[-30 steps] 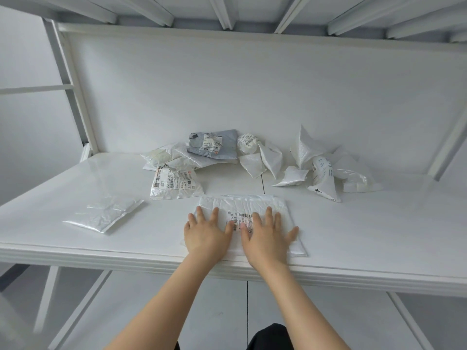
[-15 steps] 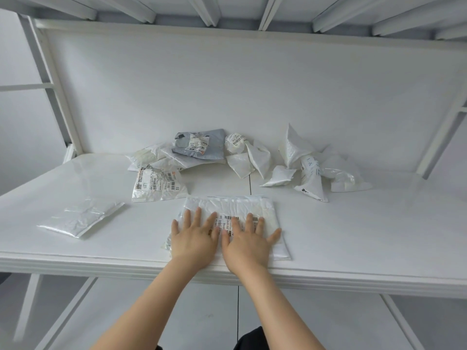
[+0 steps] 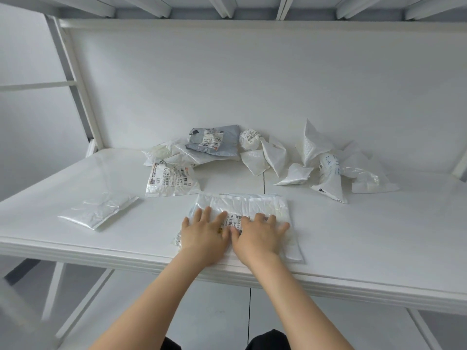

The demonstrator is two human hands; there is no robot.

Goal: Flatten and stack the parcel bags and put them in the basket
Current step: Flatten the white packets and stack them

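A big white crinkly plastic parcel bag (image 3: 242, 205) lies near the front edge of the white counter (image 3: 366, 238). The left hand (image 3: 204, 233) and the right hand (image 3: 257, 236) rest on it side by side. Their fingers are straight and spread, pushing the bag down flat, and they grip nothing. A flat white plastic bag (image 3: 98, 210) lies alone, well off to the left. A white bag with a big printed label (image 3: 171, 181) lies just behind the hands. At the back, a grey plastic bag (image 3: 214, 140) sits on a heap of white bags (image 3: 164, 154). A bunch of puffy, pointy white bags (image 3: 328, 162) is on the right. No bags are stacked, and no basket shows. I think the job has only just begun, with most bags left to press, pile and put away.
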